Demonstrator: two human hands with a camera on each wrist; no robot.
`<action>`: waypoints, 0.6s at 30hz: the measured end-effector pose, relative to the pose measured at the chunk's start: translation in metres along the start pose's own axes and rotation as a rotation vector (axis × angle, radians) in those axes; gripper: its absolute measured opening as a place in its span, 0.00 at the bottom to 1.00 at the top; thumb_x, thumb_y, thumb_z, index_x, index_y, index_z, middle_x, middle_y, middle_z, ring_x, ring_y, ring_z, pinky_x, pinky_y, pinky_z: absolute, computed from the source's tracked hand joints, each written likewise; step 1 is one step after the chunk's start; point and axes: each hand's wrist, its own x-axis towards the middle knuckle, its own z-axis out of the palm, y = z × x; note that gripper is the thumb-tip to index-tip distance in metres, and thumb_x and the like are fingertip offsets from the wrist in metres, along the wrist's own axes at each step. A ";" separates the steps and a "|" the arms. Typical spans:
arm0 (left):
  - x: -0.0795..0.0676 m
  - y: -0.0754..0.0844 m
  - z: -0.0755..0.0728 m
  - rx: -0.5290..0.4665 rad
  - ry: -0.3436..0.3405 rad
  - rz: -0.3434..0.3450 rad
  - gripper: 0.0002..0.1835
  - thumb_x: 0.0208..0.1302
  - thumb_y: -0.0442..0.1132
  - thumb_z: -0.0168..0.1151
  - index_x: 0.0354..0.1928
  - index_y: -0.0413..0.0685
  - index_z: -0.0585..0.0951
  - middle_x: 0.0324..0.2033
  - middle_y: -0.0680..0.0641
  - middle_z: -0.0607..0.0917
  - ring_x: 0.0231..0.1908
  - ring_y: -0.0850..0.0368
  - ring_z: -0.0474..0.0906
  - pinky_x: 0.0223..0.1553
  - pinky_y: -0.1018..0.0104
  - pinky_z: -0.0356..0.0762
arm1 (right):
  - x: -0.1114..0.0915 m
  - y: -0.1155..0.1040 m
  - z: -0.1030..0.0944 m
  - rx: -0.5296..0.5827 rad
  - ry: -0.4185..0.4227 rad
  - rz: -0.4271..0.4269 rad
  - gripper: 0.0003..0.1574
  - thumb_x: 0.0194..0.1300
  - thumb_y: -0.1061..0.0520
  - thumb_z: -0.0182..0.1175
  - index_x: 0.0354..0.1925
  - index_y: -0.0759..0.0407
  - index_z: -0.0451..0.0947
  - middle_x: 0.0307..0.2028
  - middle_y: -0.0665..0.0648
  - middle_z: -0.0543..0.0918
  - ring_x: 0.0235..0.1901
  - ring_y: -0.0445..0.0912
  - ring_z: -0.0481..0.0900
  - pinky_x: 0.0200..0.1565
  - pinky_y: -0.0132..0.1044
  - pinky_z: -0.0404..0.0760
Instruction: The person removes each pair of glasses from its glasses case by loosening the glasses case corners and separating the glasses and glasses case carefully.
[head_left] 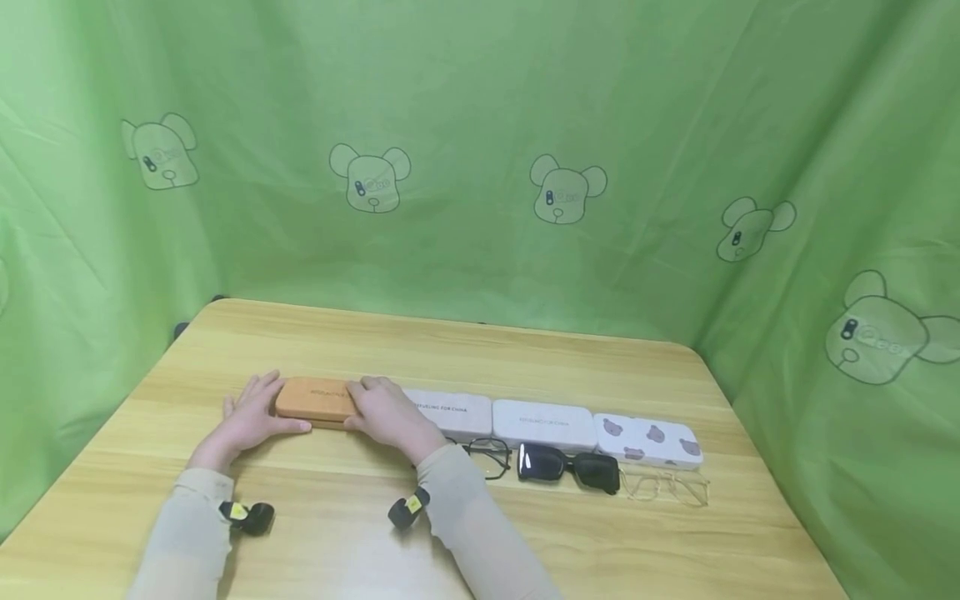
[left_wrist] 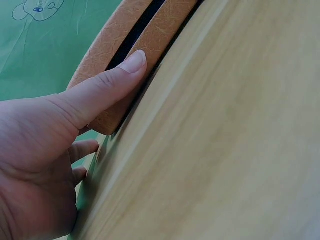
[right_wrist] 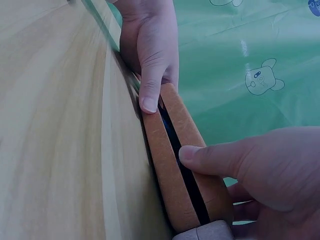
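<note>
An orange glasses case (head_left: 315, 398) lies at the left end of a row on the table. My left hand (head_left: 251, 418) is at its left end, thumb along the front of the lower half and fingers round the end. Over its right end, my right hand (head_left: 392, 414) grips the lid, thumb at the lid's front edge and fingers behind. A dark gap runs between lid and base in both wrist views, so the case (right_wrist: 182, 165) stands slightly ajar. What lies inside is hidden.
To the right stand a grey-white lettered case (head_left: 453, 412), a white case (head_left: 543, 423) and a bear-patterned case (head_left: 648, 442). In front lie black-framed glasses (head_left: 508, 457), dark sunglasses (head_left: 596, 472) and thin gold-framed glasses (head_left: 686, 490). Green curtain (head_left: 465, 250) surrounds the wooden table (head_left: 337, 533).
</note>
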 end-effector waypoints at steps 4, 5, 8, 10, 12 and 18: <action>-0.001 0.000 -0.001 -0.004 0.001 -0.002 0.56 0.48 0.59 0.73 0.71 0.33 0.58 0.73 0.26 0.46 0.72 0.23 0.32 0.62 0.21 0.19 | 0.000 0.000 0.000 -0.042 0.012 -0.038 0.36 0.70 0.40 0.54 0.67 0.58 0.66 0.55 0.58 0.80 0.56 0.50 0.78 0.64 0.38 0.74; -0.001 0.001 -0.001 -0.004 0.002 -0.003 0.57 0.48 0.59 0.73 0.71 0.33 0.57 0.73 0.26 0.46 0.72 0.23 0.32 0.62 0.21 0.19 | 0.000 0.000 0.000 -0.046 0.009 -0.044 0.36 0.71 0.41 0.53 0.68 0.59 0.65 0.56 0.58 0.80 0.57 0.50 0.78 0.65 0.38 0.74; -0.002 0.001 -0.002 -0.005 0.003 -0.003 0.57 0.48 0.58 0.73 0.71 0.32 0.57 0.73 0.26 0.46 0.72 0.24 0.32 0.63 0.21 0.19 | 0.000 0.002 0.000 -0.035 -0.013 -0.050 0.36 0.73 0.41 0.49 0.70 0.59 0.62 0.60 0.60 0.77 0.61 0.51 0.75 0.68 0.39 0.70; -0.002 0.002 -0.002 -0.007 0.001 -0.003 0.57 0.48 0.58 0.73 0.71 0.32 0.57 0.73 0.26 0.46 0.72 0.23 0.31 0.63 0.21 0.19 | 0.001 0.004 0.001 -0.018 -0.030 -0.047 0.37 0.74 0.41 0.47 0.71 0.59 0.60 0.63 0.60 0.76 0.63 0.51 0.74 0.70 0.39 0.68; -0.002 0.002 -0.001 -0.009 0.000 -0.003 0.57 0.47 0.59 0.73 0.71 0.32 0.57 0.73 0.26 0.46 0.72 0.23 0.31 0.63 0.21 0.19 | 0.001 0.006 0.001 0.000 -0.044 -0.044 0.37 0.75 0.41 0.46 0.72 0.59 0.59 0.64 0.60 0.75 0.65 0.51 0.73 0.71 0.39 0.67; -0.001 0.001 -0.002 -0.008 -0.004 0.002 0.56 0.48 0.59 0.73 0.71 0.35 0.58 0.73 0.26 0.45 0.72 0.23 0.31 0.62 0.21 0.19 | 0.002 0.009 -0.002 0.035 -0.064 -0.049 0.37 0.76 0.41 0.43 0.73 0.60 0.58 0.66 0.62 0.72 0.67 0.52 0.70 0.72 0.40 0.64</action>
